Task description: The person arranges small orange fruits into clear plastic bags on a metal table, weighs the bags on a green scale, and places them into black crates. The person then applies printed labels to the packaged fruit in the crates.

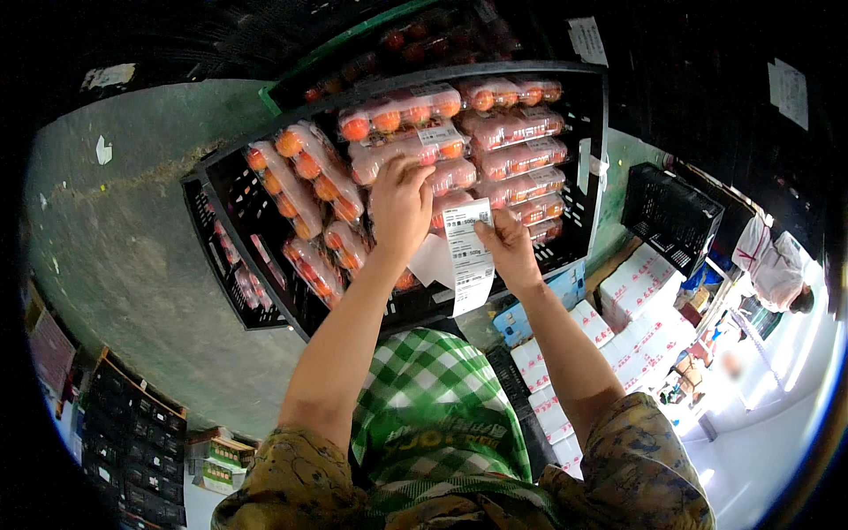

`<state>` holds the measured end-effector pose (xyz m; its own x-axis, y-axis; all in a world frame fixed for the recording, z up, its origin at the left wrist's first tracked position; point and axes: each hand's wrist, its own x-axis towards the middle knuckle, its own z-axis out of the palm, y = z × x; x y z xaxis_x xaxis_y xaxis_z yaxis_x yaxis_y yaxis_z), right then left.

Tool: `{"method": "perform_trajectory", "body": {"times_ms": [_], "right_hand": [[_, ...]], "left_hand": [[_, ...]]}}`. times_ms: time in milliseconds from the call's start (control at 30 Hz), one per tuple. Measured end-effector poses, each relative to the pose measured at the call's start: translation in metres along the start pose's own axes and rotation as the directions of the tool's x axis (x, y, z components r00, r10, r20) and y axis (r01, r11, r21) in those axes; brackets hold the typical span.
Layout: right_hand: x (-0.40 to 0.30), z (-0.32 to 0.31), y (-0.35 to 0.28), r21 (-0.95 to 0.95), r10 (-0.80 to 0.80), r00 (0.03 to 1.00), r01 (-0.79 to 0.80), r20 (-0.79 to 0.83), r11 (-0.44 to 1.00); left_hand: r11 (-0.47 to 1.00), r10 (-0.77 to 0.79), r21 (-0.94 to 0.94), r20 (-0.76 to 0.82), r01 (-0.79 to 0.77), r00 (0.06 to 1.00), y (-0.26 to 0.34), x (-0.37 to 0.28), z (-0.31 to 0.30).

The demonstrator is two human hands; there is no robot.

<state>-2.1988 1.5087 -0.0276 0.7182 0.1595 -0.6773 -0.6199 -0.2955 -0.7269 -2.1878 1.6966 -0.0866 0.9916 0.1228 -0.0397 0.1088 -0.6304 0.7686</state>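
My right hand (511, 248) pinches a hanging strip of printed white labels (469, 265) between thumb and fingers. A blank piece of white paper (434, 262) shows beside the strip. My left hand (403, 205) lies over a clear plastic pack of orange-red round fruit (440, 147), its fingers bent near the pack's edge. Whether those fingertips hold anything is hidden. Both hands are above a black slatted plastic crate (404, 74) filled with several such packs. Packs in the right column (520, 159) bear white labels; packs on the left (283, 189) stand at a slant.
Another black crate (218, 265) with packs sits lower left. Behind is a darker crate with a green rim (358, 33). White printed cartons (636, 285) and an upturned black crate (672, 215) are on the right, where a person (772, 265) is farther off. Stacked black crates (136, 437) stand lower left.
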Motion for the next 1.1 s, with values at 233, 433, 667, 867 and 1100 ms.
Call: {"method": "perform_trajectory", "body": {"times_ms": [233, 433, 667, 867, 1100], "right_hand": [[-0.025, 0.018, -0.022, -0.106, -0.028, 1.000, 0.028, 0.002, 0.994], [-0.022, 0.027, -0.020, 0.121, -0.082, 0.985, 0.101, -0.149, 0.988], [-0.019, 0.010, 0.006, -0.110, -0.066, 0.993, 0.056, -0.095, 0.992], [-0.019, 0.014, -0.003, -0.066, -0.005, 0.994, -0.002, -0.106, 0.998], [0.024, 0.006, -0.002, 0.036, 0.164, 0.971, -0.160, -0.173, 0.986]], "left_hand": [[0.164, -0.321, -0.671, 0.656, 0.723, 0.683, 0.041, -0.055, -0.020], [0.367, -0.369, -0.660, 0.543, 0.655, 0.754, 0.039, -0.072, -0.006], [0.606, -0.387, -0.588, 0.370, 0.535, 0.845, 0.058, -0.062, -0.018], [0.791, -0.356, -0.412, 0.289, 0.451, 0.889, 0.054, -0.039, -0.019], [0.989, -0.036, 0.149, 0.147, 0.014, 0.989, -0.001, -0.014, 0.012]]}}
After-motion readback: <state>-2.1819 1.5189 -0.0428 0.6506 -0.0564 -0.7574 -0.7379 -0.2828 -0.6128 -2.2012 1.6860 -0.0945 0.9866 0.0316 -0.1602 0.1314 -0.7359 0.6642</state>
